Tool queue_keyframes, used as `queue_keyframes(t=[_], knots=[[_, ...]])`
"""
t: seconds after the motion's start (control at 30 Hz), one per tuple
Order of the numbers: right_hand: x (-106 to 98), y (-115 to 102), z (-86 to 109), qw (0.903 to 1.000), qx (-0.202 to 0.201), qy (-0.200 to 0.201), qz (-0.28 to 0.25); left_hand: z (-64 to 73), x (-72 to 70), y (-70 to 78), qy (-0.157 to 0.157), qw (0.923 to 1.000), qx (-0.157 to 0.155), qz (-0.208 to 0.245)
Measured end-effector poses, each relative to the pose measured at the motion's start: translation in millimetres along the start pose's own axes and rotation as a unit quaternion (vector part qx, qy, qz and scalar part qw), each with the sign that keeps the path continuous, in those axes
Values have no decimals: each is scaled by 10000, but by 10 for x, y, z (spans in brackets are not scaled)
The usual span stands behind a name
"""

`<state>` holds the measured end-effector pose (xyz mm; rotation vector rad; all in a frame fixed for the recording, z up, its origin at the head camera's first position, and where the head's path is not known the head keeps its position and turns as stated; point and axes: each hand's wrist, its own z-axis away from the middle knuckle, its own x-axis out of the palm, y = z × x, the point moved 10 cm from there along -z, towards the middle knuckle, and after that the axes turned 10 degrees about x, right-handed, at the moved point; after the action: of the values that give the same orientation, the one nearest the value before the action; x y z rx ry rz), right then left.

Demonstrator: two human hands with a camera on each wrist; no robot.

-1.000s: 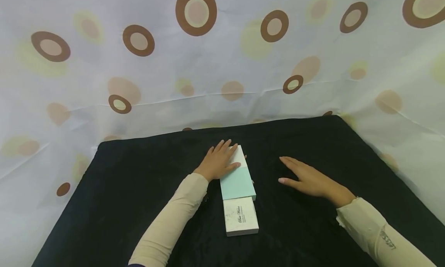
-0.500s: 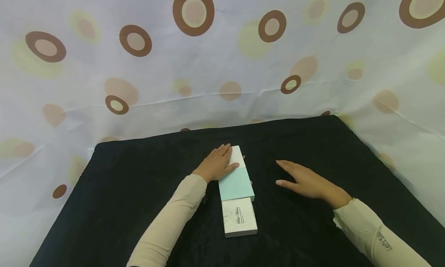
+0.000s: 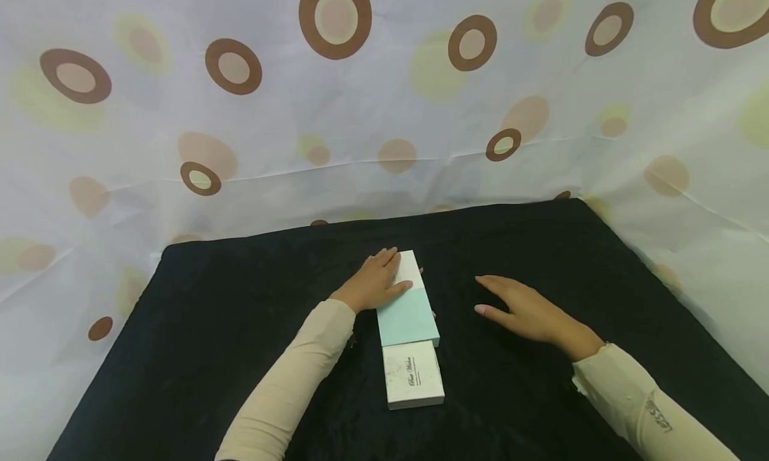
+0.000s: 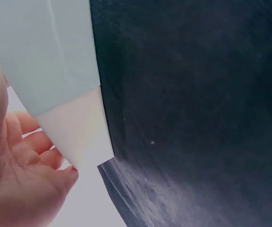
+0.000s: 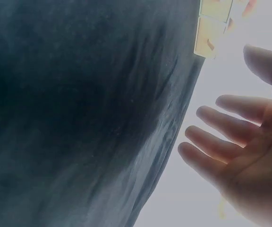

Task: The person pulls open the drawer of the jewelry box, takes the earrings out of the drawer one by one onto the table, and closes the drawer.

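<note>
On the black cloth lies a row of box parts. Its far end is a white section point(image 3: 407, 269), its middle a mint-green box point(image 3: 408, 319), and its near end a white box with black lettering point(image 3: 413, 375), which sits slightly lower than the mint one. My left hand point(image 3: 375, 282) rests over the left side of the far part, its thumb on top near the mint edge and its fingers extended. In the left wrist view the fingers point(image 4: 39, 142) are beside the white end. My right hand point(image 3: 529, 309) is held to the right, apart from the boxes, fingers extended, holding nothing.
A black cloth point(image 3: 252, 341) covers the table. Behind it and on both sides hangs a white curtain point(image 3: 270, 134) with brown and yellow circles. Small pale bits stick out at the right edge of the boxes.
My left hand's fingers have drawn together and shifted slightly nearer on the far end. The boxes stay in place on the cloth; the whole view has shifted a little.
</note>
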<state>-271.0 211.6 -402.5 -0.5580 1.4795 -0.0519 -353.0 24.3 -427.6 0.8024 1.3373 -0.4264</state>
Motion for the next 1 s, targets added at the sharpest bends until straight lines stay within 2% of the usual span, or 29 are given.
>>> queue_keyframes(t=[0.23,0.43,0.77,1.0], knots=[[-44,-94,-104,9996,-103,138,205,-6,-3,-8,-7,10000,-51,-8],[-112,-142,-248,9989,9,431,194,-17,-15,-5,-28,10000,-86,22],[-242,-197,-452,9927,438,1006,-505,-17,-24,-16,-17,9999,-141,4],[-215,-226,-594,9893,561,1004,-896,-8,-25,-20,-34,9998,-206,43]])
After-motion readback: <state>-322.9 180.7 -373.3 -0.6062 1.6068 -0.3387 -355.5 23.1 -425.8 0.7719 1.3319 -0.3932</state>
